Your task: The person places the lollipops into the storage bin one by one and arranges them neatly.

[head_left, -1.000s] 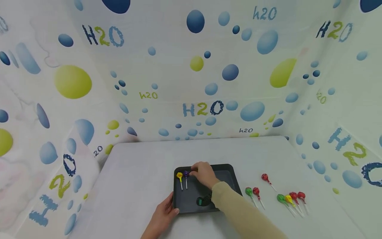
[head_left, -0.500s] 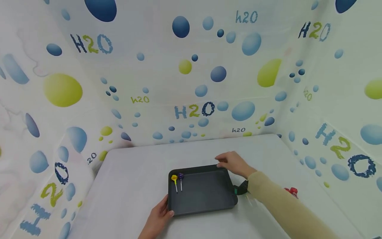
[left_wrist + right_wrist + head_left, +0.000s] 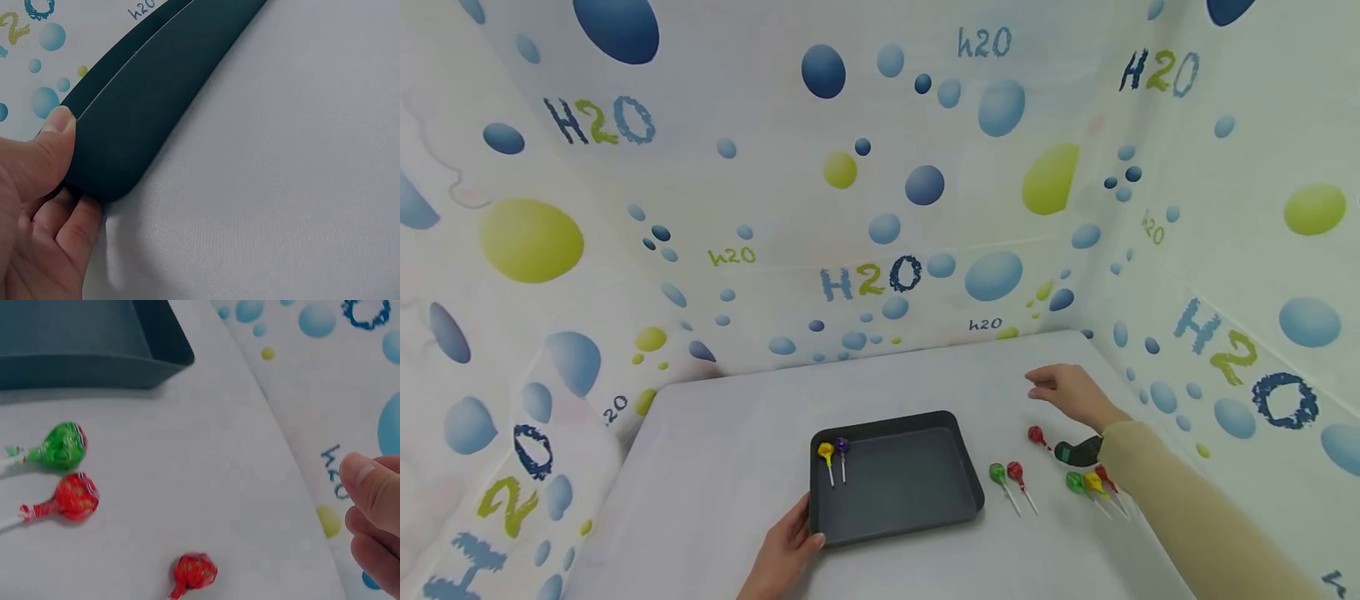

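Note:
A dark baking tray (image 3: 895,487) lies on the white table, with a yellow lollipop (image 3: 826,451) and a purple lollipop (image 3: 842,447) side by side at its far left corner. My left hand (image 3: 784,546) grips the tray's near left corner; the left wrist view shows the thumb (image 3: 59,128) on the rim and fingers underneath. Beyond the tray's right side, my right hand (image 3: 1075,393) hovers with loosely bent fingers and nothing in them. Nearest to it is a single red lollipop (image 3: 1037,434), which also shows low in the right wrist view.
A green lollipop (image 3: 997,473) and a red one (image 3: 1016,472) lie beside the tray's right edge. Further right is a group with green (image 3: 1075,482), yellow (image 3: 1092,483) and red lollipops, partly behind the right sleeve (image 3: 1180,492). A bubble-printed sheet rises around the table.
My right hand has left the purple lollipop in the tray and moved right, over the table beyond it. The left hand keeps its grip on the tray. The head view has shifted slightly.

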Motion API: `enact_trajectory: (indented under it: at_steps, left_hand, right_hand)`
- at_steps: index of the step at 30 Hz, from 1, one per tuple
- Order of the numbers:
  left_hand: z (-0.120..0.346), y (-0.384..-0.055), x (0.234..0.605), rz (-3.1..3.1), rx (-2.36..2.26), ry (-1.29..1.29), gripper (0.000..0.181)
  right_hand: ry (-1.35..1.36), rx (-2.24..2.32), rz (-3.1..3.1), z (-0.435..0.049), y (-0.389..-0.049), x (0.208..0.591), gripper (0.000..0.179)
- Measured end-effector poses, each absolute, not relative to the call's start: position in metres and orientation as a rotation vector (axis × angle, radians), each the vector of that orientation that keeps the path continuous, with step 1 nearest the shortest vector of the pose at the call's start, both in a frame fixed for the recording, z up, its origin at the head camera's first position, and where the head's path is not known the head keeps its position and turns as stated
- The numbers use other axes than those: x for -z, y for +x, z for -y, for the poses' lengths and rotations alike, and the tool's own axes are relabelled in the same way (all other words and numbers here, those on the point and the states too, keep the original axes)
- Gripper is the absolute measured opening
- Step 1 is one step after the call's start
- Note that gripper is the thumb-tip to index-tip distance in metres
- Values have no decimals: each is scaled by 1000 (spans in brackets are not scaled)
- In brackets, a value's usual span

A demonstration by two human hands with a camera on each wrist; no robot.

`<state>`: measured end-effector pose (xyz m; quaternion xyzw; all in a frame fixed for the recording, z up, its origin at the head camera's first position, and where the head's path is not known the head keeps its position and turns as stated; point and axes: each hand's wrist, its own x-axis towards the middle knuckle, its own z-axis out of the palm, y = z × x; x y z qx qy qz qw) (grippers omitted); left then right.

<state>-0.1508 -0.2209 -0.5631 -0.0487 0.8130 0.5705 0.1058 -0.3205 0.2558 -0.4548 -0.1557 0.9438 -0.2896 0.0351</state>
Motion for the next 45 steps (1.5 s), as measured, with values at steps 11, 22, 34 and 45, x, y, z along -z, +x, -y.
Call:
enact_trajectory:
  at_steps: [11, 22, 34, 45]
  left_hand:
    - [221, -151, 564, -2371, -1688, -170, 83]
    - [219, -150, 561, -2357, -1693, -158, 83]
    - [219, -151, 561, -2359, -1702, -169, 81]
    - [218, -151, 560, -2349, -1683, -192, 82]
  right_hand:
    - [-273, 925, -2810, -266, -319, 489, 41]
    - [-193, 888, -2794, -267, -314, 523, 39]
    - [-181, 838, -2818, -260, -310, 534, 33]
    - [-166, 838, -2859, -259, -309, 537, 29]
